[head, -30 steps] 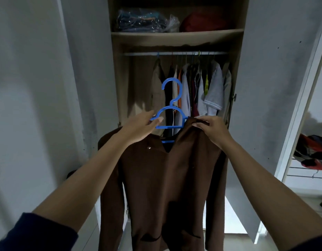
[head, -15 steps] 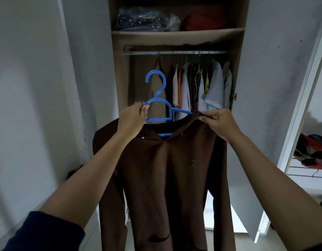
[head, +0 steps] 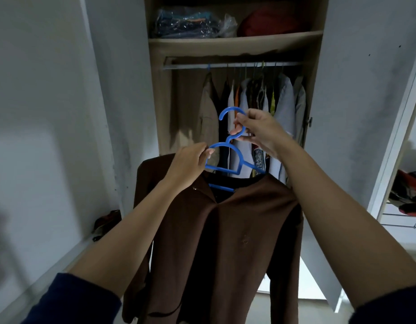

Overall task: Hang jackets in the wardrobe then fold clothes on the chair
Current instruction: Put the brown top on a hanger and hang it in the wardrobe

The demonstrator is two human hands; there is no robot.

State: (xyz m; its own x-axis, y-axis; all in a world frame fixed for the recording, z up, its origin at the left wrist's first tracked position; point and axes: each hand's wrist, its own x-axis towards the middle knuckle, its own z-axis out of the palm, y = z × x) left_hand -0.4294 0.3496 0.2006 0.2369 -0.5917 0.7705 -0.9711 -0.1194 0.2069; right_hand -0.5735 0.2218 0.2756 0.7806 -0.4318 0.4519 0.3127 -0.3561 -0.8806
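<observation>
We see dim, bluish indoor light. We find brightest spot in white patch [head: 281, 286] low behind brown jacket [head: 237, 242]; jacket folds sink into near-black. Wardrobe interior [head: 186, 101] under shelf [head: 225, 44] heavily shadowed, hung clothes murky. Soft grey shadow blotches on left wall [head: 38, 136]. We note wide-angle bowing of right door [head: 354, 113] toward frame edge. Lower left corner smeared; dark sleeve [head: 74, 300] there soft, unfocused

jacket [head: 225, 242] before wardrobe [head: 235, 45], on hanger [head: 228, 157]

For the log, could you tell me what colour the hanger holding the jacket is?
The hanger is blue; the head view shows it best.
</observation>
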